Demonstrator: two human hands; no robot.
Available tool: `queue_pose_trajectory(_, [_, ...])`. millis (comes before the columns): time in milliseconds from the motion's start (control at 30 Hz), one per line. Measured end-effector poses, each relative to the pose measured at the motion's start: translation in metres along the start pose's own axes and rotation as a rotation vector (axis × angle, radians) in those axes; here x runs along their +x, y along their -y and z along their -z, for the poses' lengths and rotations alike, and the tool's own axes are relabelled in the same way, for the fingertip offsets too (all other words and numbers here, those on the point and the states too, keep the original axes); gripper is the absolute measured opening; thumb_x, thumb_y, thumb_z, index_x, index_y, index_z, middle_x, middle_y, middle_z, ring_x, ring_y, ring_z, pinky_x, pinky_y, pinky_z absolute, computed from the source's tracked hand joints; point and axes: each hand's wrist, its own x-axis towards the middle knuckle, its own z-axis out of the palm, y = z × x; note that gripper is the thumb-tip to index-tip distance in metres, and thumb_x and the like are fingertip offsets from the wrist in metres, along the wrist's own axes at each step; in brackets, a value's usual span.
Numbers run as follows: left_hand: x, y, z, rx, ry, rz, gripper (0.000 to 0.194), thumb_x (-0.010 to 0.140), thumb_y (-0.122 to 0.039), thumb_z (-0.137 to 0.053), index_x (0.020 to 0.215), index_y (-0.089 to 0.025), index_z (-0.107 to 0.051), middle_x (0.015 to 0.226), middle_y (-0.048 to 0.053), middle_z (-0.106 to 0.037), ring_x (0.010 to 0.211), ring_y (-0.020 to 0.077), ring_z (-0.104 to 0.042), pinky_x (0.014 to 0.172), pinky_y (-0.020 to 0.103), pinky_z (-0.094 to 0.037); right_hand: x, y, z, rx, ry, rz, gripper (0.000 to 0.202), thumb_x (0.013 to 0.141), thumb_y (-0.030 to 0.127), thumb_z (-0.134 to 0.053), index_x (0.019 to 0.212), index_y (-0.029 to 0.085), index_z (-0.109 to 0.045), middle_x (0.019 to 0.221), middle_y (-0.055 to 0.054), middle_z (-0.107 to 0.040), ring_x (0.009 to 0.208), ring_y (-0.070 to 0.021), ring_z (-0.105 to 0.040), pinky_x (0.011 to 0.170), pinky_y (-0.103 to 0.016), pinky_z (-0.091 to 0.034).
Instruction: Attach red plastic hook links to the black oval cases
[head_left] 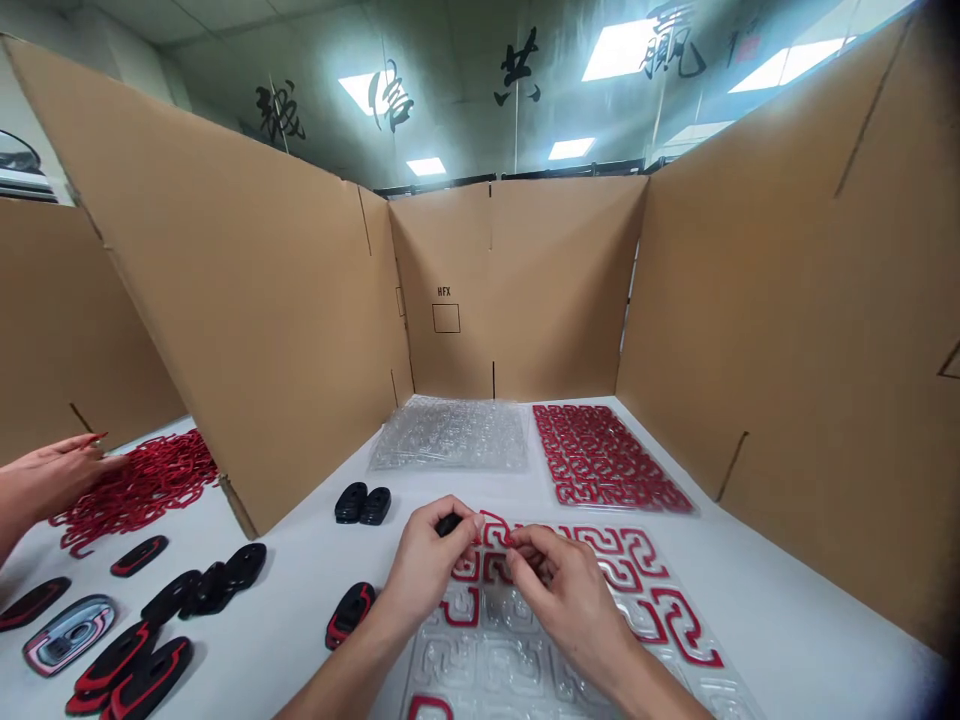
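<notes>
My left hand (431,555) is closed around a black rounded piece (448,524), mostly hidden by the fingers. A thin red bent strip (495,517) spans the gap between my hands. Its left end lies at my left fingertips, and my right hand (562,580) pinches the other end between thumb and fingers. Both hands are over a clear plastic tray (517,665) with moulded recesses, where red bent strips (686,627) fill some of the recesses. Beside my left forearm lies a black oval shell with red trim (350,615).
Two black shells (364,503) sit farther back, left. Stacked clear trays (450,435) and a filled red tray (607,457) lie behind. Cardboard walls (517,290) surround the table. At left are more shells (146,675), a red heap (150,480) and another person's hand (56,480).
</notes>
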Motion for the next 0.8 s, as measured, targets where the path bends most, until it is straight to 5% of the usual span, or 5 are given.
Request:
queue_pose_trajectory(233, [0.003,-0.001,0.004,-0.021,0.09,0.008,0.043,0.08,-0.058,-0.056,0.07,-0.016,-0.059,0.047,-0.002,-0.056,0.042,0.0105,-0.048,0.044,0.021,-0.037,0.003,-0.005,0.001,-0.039,0.04,0.002,0.028,0.094,0.034,-0.046,0.082,0.019,-0.066,0.072,-0.002,-0.068,0.066,-0.0172,-0.06,0.062,-0.025,-0.041])
queue_pose_trajectory(400, [0.006,-0.003,0.015,0.133,0.052,-0.066,0.028,0.077,-0.043,-0.064,0.085,-0.016,-0.063,0.055,-0.004,-0.057,0.046,0.0115,-0.051,0.044,0.021,-0.039,0.004,-0.004,0.002,-0.1,0.065,0.025,0.029,0.094,0.033,-0.044,0.074,0.019,-0.061,0.068,-0.001,-0.066,0.064,-0.0166,-0.059,0.062,-0.024,-0.039])
queue_pose_trajectory(567, [0.002,-0.023,0.028,0.378,0.053,-0.181,0.016,0.078,-0.032,-0.063,0.077,-0.017,-0.07,0.076,0.003,-0.07,0.074,0.0179,-0.062,0.072,0.028,-0.048,0.002,-0.002,0.001,-0.144,0.069,0.036,0.032,0.095,0.035,-0.04,0.071,0.02,-0.055,0.064,0.0,-0.061,0.06,-0.0154,-0.055,0.059,-0.024,-0.036])
queue_pose_trajectory(800, [-0.011,-0.026,0.03,0.613,0.352,-0.222,0.03,0.072,-0.032,-0.072,0.1,-0.02,-0.074,0.101,0.004,-0.073,0.092,0.0214,-0.064,0.086,0.029,-0.046,-0.001,-0.001,-0.003,-0.201,0.141,0.088,0.031,0.097,0.031,-0.041,0.07,0.02,-0.054,0.064,0.002,-0.058,0.06,-0.0135,-0.053,0.058,-0.023,-0.032])
